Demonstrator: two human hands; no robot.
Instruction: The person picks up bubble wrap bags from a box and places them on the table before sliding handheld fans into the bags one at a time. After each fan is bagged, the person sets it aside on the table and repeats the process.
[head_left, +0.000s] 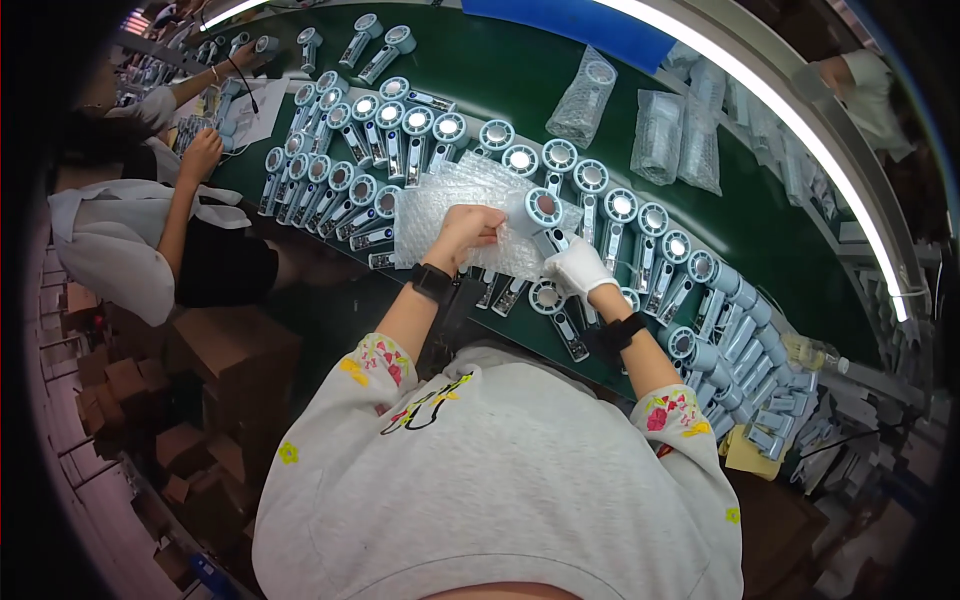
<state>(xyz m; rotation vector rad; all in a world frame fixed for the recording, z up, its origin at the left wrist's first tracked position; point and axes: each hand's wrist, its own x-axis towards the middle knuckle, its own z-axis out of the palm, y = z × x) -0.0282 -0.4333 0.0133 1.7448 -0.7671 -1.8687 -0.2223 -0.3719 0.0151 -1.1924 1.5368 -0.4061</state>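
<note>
Over the green belt (640,70), bare left hand (470,228) pinches bubble-wrap bag (440,215); gloved right hand (580,266) grips round-headed fan (545,215).

We cannot see the handle of the handheld fan (545,212) where it slips under the bubble-wrap bag (450,215); the fans beneath that bag are blurred.

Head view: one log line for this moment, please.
left hand: pinching bubble-wrap bag | right hand: white glove, gripping handheld fan at bag mouth | green table: rows of fans, wrapped ones at back
</note>
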